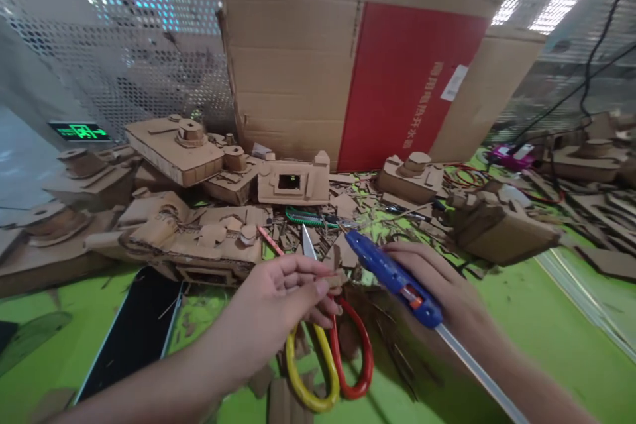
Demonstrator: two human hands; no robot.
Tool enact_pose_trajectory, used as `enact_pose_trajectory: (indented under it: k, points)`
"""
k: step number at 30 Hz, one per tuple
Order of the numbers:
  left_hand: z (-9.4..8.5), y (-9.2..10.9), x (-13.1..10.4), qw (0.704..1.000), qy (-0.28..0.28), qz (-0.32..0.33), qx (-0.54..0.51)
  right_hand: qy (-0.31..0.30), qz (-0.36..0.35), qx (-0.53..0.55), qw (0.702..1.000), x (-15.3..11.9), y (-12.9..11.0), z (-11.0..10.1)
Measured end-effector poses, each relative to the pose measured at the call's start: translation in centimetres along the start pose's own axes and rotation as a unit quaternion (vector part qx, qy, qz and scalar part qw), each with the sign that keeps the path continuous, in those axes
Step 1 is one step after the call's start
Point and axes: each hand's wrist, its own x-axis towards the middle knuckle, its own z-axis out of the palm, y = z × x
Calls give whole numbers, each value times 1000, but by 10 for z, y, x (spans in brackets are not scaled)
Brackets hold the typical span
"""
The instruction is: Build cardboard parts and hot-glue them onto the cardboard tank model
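Note:
Between its thumb and fingers, my left hand (283, 295) pinches a small cardboard piece (338, 279). My right hand (442, 285) is wrapped round a blue hot glue gun (387, 271), whose nozzle points up and left, a little beyond the cardboard piece. A clear glue stick (479, 371) runs out of the gun's back end. Beneath my left hand lie scissors (312, 371) with one yellow and one red handle loop. Part of their blades is hidden by my fingers. Farther back rests a green utility knife (308, 216) among cardboard scraps.
Several cardboard models, including a camera-like one (293, 182), stand around the green table (561, 338). A large cardboard box (293, 73) with a red panel rises behind. A phone-like black slab (132, 331) lies left; spare glue sticks (591, 301) lie right.

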Motion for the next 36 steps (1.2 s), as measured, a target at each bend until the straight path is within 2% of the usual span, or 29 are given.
enact_pose_trajectory:
  k: [5, 12, 26, 36]
  points:
    - [11, -3, 8, 1000, -25, -3, -13, 0, 71, 87, 994, 9, -9, 0]
    - [32, -3, 10, 998, -36, -4, -56, 4, 72, 114, 991, 4, -8, 10]
    - [31, -9, 13, 998, -29, -11, -53, 10, 112, 83, 990, 8, -7, 5]
    - [32, -13, 21, 998, -37, -11, -58, 10, 90, 108, 990, 4, -3, 9]
